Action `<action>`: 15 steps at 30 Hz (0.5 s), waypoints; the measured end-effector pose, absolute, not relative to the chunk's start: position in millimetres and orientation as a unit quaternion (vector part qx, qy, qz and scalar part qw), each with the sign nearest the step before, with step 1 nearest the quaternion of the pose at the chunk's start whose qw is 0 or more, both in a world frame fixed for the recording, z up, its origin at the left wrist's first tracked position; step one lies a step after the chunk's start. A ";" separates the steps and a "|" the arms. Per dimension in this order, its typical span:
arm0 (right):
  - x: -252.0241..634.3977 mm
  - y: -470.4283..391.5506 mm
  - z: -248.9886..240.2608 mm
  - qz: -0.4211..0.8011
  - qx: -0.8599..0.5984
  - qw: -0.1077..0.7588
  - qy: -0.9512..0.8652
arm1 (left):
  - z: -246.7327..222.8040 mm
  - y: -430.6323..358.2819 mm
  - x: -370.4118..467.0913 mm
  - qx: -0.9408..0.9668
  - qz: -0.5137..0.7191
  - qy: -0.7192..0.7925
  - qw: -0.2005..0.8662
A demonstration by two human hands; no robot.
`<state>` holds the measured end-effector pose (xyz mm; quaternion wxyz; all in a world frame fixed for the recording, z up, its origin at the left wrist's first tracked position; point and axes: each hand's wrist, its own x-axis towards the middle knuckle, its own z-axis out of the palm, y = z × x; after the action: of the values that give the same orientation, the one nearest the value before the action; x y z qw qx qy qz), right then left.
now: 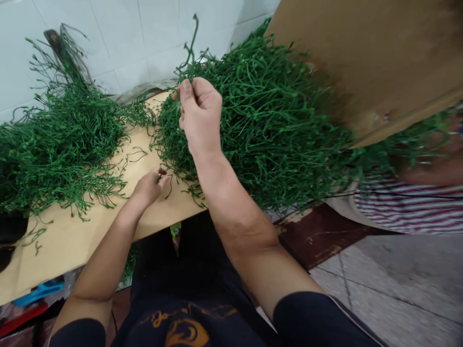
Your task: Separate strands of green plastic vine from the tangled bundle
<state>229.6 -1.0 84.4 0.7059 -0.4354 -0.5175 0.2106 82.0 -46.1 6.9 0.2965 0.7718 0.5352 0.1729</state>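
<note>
My right hand [203, 113] is raised over the left edge of a large heap of thin green stems [275, 120]. Its thumb and fingers are pinched round a green stem [194, 38] that sticks up above them. Lower and to the left, my left hand [150, 187] hovers near the tan board [144, 219], its fingers closed together; a thin dark bit shows at the fingertips, and a stem hangs beside them. A second heap of green stems [72, 140] covers the left part of the board.
White tiles [123, 38] form the wall behind. A large brown panel [361, 62] leans over the right heap. At the right, a person's arm [430, 168] and striped clothing [412, 207] show. Blue [41, 291] and red items [23, 320] lie below the board.
</note>
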 end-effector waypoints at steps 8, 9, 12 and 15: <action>248.1 -22.3 88.5 0.245 -0.422 0.709 -0.508 | 17.4 -42.6 82.9 0.779 0.253 0.493 0.292; 246.7 -24.8 86.3 0.251 -0.416 0.702 -0.520 | 23.1 -43.0 83.0 0.769 0.299 0.478 0.303; 234.9 -32.1 80.7 0.282 -0.402 0.670 -0.556 | 40.8 -43.4 88.5 0.743 0.409 0.432 0.308; 221.2 -33.1 73.8 0.296 -0.391 0.657 -0.572 | 50.6 -42.8 94.3 0.744 0.423 0.407 0.320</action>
<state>221.2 -33.1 73.8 0.6572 -0.3908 -0.5723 0.2962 94.3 -42.8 50.6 0.3204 0.7438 0.4069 0.4226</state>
